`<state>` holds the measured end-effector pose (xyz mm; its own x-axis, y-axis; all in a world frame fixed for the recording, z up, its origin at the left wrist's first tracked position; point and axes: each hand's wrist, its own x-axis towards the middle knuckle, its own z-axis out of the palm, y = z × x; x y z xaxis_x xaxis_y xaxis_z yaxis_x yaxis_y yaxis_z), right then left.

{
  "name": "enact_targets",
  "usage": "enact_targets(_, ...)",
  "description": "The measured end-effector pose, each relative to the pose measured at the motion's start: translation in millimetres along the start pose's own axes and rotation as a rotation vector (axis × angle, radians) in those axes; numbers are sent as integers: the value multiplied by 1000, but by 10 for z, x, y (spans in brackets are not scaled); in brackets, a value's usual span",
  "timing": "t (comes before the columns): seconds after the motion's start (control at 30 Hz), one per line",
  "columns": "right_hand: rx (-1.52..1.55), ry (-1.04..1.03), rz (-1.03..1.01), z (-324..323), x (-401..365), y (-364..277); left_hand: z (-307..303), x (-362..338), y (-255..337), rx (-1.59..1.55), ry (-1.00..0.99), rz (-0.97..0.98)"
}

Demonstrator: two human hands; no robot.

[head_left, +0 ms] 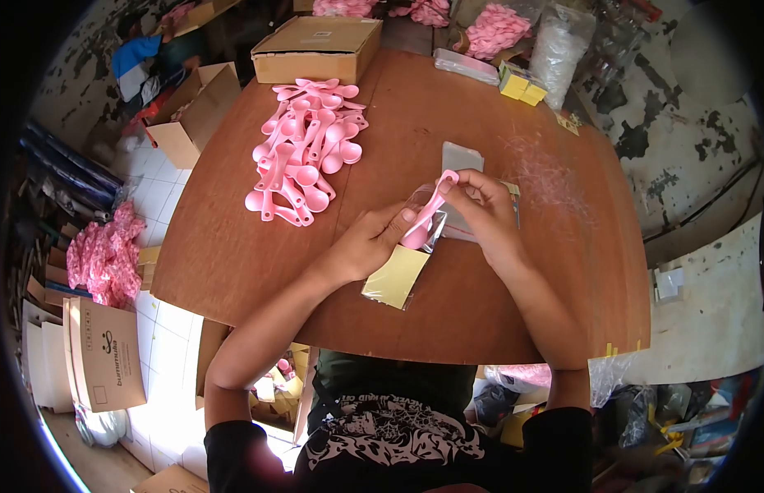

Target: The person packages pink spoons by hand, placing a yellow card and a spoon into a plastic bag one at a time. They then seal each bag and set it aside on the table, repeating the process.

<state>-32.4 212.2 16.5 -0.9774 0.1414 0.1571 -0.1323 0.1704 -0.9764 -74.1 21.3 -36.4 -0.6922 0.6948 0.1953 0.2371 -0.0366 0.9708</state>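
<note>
My right hand (pixel 485 212) pinches the handle of a pink spoon (pixel 430 211) between thumb and fingers. The spoon's bowl end points down towards me, at the mouth of a clear plastic bag (pixel 439 228). A yellow card (pixel 393 277) sits in the lower part of that bag. My left hand (pixel 367 240) is closed on the bag, its thumb lying against the spoon. Beneath and behind my right hand lie more flat clear bags (pixel 462 154). To the left is a heap of pink spoons (pixel 304 135).
On the brown table (pixel 234 263), a cardboard box (pixel 316 49) stands at the back left. Yellow card stacks (pixel 522 85) and a clear bag pack (pixel 467 66) lie at the back right, with pink strands (pixel 554 172) nearer. Beyond the left edge, a person (pixel 140 66) is near an open carton (pixel 197 115).
</note>
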Motion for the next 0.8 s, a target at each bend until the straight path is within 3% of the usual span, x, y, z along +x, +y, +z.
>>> enact_targets(0.07,-6,24,-204,21,30,108,9,-9,-11,-29,-9,-30)
enact_targets(0.2,-133,135,-344,12,-7,155,43,-34,60,-120,-4,-76)
enact_targets(0.27,-601,95,-749,-25,-31,117,76,-41,35,-122,3,-59)
enact_targets(0.4,-616,88,-773,-16,-122,-38,58,-66,61,-58,-76,-56)
enact_targets(0.47,-406,-49,-531,-7,-158,-65,76,-71,35,-65,-66,-49)
enact_targets(0.5,-407,-46,-532,-7,-171,-80,84,-71,26,-71,-54,-42)
enact_targets(0.53,-429,-52,-536,-8,-181,-94,104,-64,28,-70,-56,-39)
enact_targets(0.6,-452,-61,-542,-3,-198,-113,151,-49,70,38,163,124)
enact_targets(0.8,-685,40,-790,24,-201,-106,119,-106,207,164,117,105)
